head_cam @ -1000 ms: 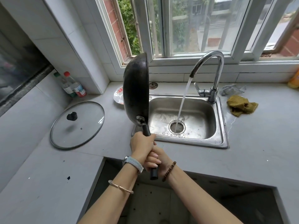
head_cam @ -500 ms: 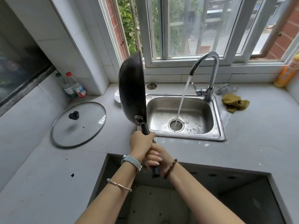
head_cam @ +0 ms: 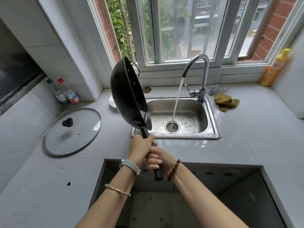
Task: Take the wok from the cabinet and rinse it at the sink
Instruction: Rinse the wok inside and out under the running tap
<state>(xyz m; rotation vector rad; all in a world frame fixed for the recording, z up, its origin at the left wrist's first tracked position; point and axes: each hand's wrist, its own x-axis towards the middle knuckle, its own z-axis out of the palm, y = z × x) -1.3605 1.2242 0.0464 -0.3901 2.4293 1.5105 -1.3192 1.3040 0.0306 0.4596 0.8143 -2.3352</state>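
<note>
A black wok is held nearly on edge above the left rim of the steel sink, its hollow side turned right toward the water. My left hand grips the upper part of its black handle, and my right hand grips the handle just below. The handle's end sticks out under my right hand. The chrome faucet runs a steady stream into the drain, to the right of the wok and not touching it.
A glass lid lies on the counter at left, two bottles behind it. A yellow-green cloth and an orange bottle sit right of the sink. A white dish is partly hidden behind the wok. An open counter cutout lies below my arms.
The wok has tilted, its top leaning slightly right so more of its inside rim shows. Both hands keep their hold on the handle. The water keeps running.
</note>
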